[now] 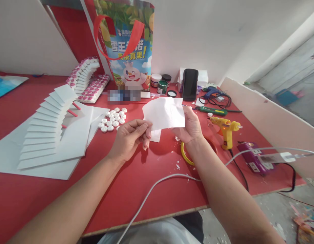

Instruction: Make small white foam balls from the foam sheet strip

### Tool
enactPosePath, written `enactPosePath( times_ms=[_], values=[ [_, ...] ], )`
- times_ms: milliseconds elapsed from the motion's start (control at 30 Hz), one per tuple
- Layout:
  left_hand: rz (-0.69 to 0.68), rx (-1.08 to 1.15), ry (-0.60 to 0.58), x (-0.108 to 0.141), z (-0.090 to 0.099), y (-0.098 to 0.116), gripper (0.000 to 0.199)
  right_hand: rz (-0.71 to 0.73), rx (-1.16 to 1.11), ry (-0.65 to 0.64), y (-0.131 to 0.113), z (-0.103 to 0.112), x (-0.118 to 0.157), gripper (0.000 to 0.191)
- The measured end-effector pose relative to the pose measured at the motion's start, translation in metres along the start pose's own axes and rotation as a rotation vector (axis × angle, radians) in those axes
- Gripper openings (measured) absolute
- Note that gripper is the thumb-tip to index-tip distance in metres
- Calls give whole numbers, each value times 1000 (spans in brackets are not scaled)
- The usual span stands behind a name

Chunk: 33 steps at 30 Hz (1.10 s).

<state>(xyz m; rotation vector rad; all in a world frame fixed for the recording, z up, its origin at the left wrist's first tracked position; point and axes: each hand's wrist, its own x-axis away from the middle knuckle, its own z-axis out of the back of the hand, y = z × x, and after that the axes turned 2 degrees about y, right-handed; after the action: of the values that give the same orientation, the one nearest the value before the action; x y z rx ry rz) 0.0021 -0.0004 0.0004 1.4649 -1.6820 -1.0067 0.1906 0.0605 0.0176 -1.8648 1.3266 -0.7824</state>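
A white sheet of paper point(164, 113) is held up above the red table point(157, 183). My left hand point(133, 137) pinches its lower left corner between thumb and fingers. At the sheet's right edge my right hand point(188, 123) grips it, with some fingers hidden behind the paper. Below the sheet a smaller white piece point(155, 136) shows, partly covered. To the left of my left hand lies a cluster of small white round pieces point(110, 128). A yellow ring point(184, 156) rests on the table, partly under my right forearm.
Fanned white cards point(42, 128) lie on white sheets at left. A printed bag point(132, 44), paint jars point(162, 87) and a phone point(190, 84) stand at the back. A yellow glue gun point(226, 132), purple box point(255, 157) and white cable point(159, 181) are at right and front.
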Motion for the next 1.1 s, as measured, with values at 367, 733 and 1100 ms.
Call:
enactPosePath(
  times_ms=[367,733,1100],
  values=[
    [-30,-13,185,-5,2,-1,36,75,68,130,-5,1,0,23],
    [119,63,49,-4,3,-2,34,52,235,103,-2,3,0,25],
    [130,-106,-82,1,5,1,22,93,285,202,-7,2,6,28]
  ],
)
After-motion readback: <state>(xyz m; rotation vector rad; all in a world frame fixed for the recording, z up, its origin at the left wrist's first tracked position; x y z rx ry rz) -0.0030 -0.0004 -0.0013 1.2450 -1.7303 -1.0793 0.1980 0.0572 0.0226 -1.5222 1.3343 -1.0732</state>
